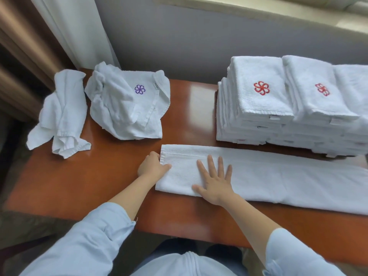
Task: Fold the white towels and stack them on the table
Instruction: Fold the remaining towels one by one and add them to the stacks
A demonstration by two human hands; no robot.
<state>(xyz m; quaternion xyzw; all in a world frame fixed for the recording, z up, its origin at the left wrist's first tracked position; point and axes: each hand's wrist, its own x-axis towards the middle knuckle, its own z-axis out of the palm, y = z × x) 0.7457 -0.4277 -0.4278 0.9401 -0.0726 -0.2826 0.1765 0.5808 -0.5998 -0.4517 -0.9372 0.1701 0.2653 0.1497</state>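
A long white towel [278, 180], folded lengthwise into a strip, lies across the front of the wooden table [95, 176]. My left hand [152, 165] pinches the strip's left end, thumb on top. My right hand [216, 182] lies flat on the strip just right of it, fingers spread. Stacks of folded white towels [264, 108] with red flower emblems stand at the back right. Two crumpled white towels sit at the back left: one with a purple emblem [129, 102] and a plain one [61, 112] at the table's corner.
A grey wall [199, 42] runs behind the table, with a curtain [65, 26] at the left. The plain crumpled towel hangs partly over the left edge. Bare wood shows between the crumpled towels and the stacks.
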